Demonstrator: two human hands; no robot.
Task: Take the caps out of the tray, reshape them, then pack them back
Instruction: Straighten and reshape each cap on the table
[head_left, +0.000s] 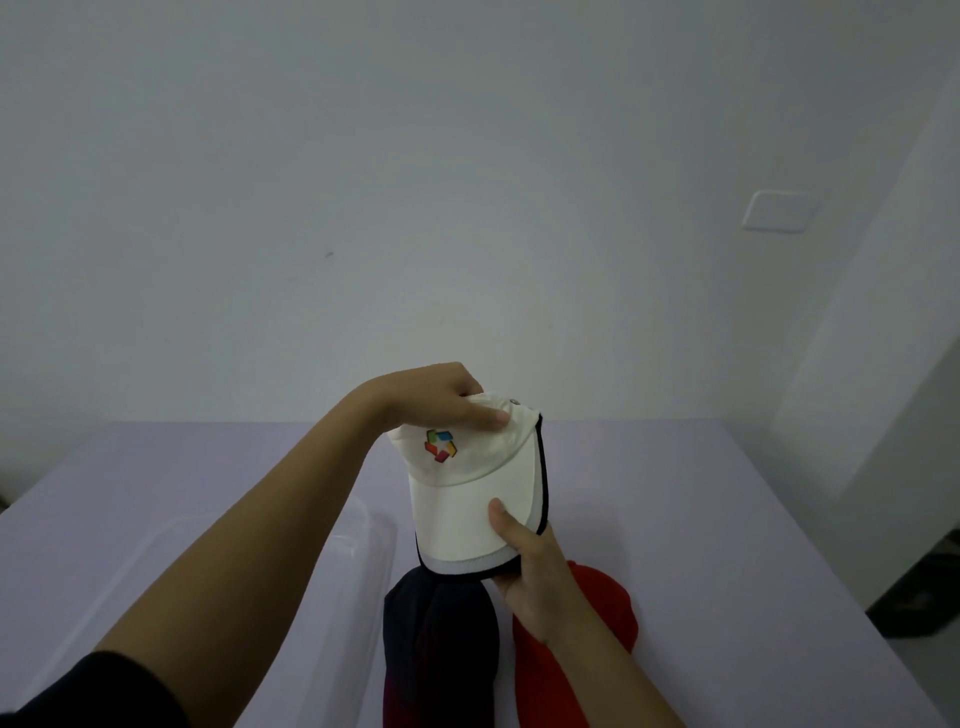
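Holds a cream-white cap (467, 499) up in the air above a lilac table (727, 519), one hand at each end. Grips the crown with the left hand (441, 395), fingers curled over the top from behind and one finger laid flat across the front panel. Pinches the brim's near right corner with the right hand (535, 571), thumb (498, 514) pressed on the upper face, the other fingers tucked underneath and out of sight.

Tilts the cap brim-down toward the camera. Shows a small multicoloured logo (440, 445) on the front panel, a little round button at the top of the crown, and dark edging round the brim, with a pale mesh-like band between the two at the front edge; cannot tell whether that is one cap or several nested.

Leaves a navy cap (441, 639) and a red cap (608, 608) lying side by side on the table below, just beside a clear plastic tray (382, 540) on the left. Faces a plain pale wall with a switch plate (777, 210).
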